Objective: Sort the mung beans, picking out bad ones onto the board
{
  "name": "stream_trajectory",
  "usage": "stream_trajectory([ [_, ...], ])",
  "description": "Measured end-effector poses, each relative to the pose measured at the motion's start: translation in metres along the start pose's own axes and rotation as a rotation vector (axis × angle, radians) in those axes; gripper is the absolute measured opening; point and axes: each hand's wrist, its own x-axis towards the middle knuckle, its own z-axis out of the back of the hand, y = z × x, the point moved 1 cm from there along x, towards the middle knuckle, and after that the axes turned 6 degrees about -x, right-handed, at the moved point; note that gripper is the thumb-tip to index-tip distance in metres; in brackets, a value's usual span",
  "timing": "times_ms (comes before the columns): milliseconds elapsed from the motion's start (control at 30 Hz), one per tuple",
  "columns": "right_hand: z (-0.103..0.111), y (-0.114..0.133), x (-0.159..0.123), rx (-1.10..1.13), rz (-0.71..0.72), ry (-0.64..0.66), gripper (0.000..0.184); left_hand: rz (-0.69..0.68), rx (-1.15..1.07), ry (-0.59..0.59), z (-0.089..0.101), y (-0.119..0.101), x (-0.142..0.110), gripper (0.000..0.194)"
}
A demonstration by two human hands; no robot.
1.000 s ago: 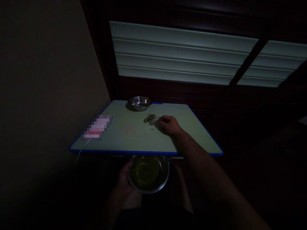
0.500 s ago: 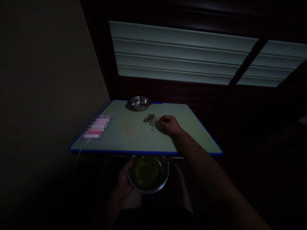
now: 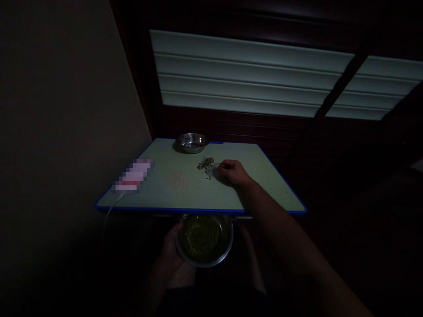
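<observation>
Below the table's front edge, my left hand (image 3: 172, 251) grips the left rim of a metal bowl (image 3: 227, 246). Small green grains that look like mung beans (image 3: 201, 237) fill much of its bottom. Over the table, my right hand (image 3: 232, 171) is closed in a pinch on a pale see-through piece (image 3: 214, 170), whose exact kind is too dim to make out. That piece touches or nearly touches the right side of a loose patch of small brownish-green grains (image 3: 206, 164) lying on the tabletop.
A second metal bowl (image 3: 192, 143) stands at the back of the blue-edged table (image 3: 264, 189). Front left lies a blurred pinkish device (image 3: 134, 176) with a white cable (image 3: 109, 215) hanging over the edge. A faint pinkish patch (image 3: 177, 180) marks the tabletop. A wall rises at left.
Almost nothing differs. The pale piece in my right hand has shifted very slightly beside the grains; my left hand and its bowl stay in place.
</observation>
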Motion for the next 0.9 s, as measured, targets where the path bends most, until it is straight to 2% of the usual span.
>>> stream_trajectory([
  [233, 0.0, 0.001, -0.002, 0.022, -0.033, -0.016, 0.018, 0.022, 0.005, 0.025, 0.001, -0.001, 0.0, 0.023],
  [667, 0.0, 0.003, -0.003, -0.015, -0.022, 0.024, 0.024, -0.031, 0.025, -0.057, -0.009, 0.0, -0.006, 0.022],
  [900, 0.001, 0.002, -0.001, -0.079, 0.007, -0.047, 0.024, -0.028, 0.006, -0.026, -0.007, 0.0, -0.005, 0.022],
])
